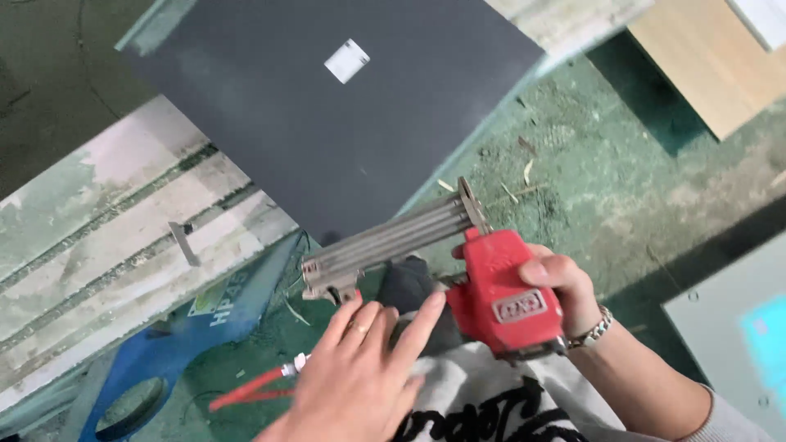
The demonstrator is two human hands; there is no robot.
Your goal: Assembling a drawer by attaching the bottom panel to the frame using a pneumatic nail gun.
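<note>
The right hand (565,290) gripped a red nail gun (499,299) above the green floor (639,180), near the person's lap. The left hand (360,372) was open, fingers spread, touching under the gun's metal magazine (385,241). A dark panel (327,106) lay just beyond.

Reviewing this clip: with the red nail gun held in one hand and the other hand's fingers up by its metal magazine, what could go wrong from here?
1. The left hand has fingertips right beside the grey metal magazine of the red pneumatic nail gun; a firing or a sliding magazine might pinch or pierce them.
2. The right hand alone carries the tool, over the person's lap; a slip might drop it there.
</note>
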